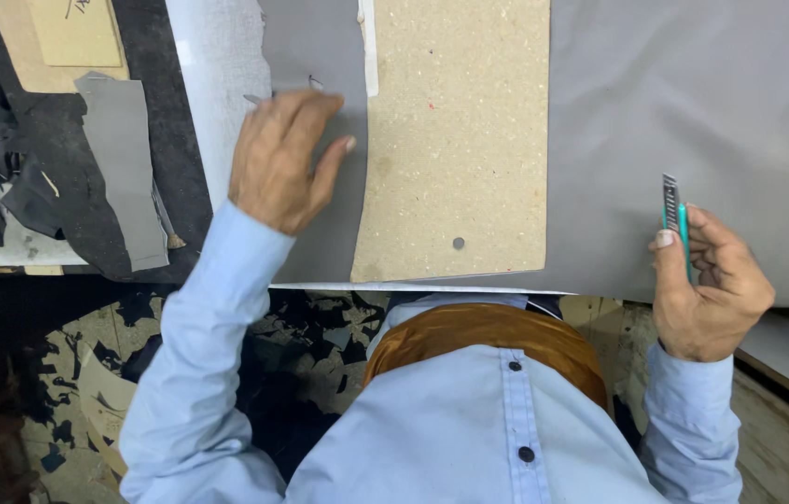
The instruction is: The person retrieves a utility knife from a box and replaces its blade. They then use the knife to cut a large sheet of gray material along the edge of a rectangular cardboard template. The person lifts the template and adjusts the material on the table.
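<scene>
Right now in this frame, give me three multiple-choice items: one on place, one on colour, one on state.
1. Where does the left hand rest?
A. on the grey sheet
B. on the floor
C. on the shirt

2. What colour is the knife handle?
A. red
B. green
C. yellow

3. How does the right hand hold the knife?
A. blade up, off the table
B. cutting into the brown board
C. laid flat

Answers: 1 A, fingers spread on grey material; 2 B, green shows beside the blade; 3 A, grip closed, blade clear of everything.

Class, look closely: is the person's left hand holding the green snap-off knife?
No, the knife is in the right hand; the left hand rests on grey sheet.
</scene>
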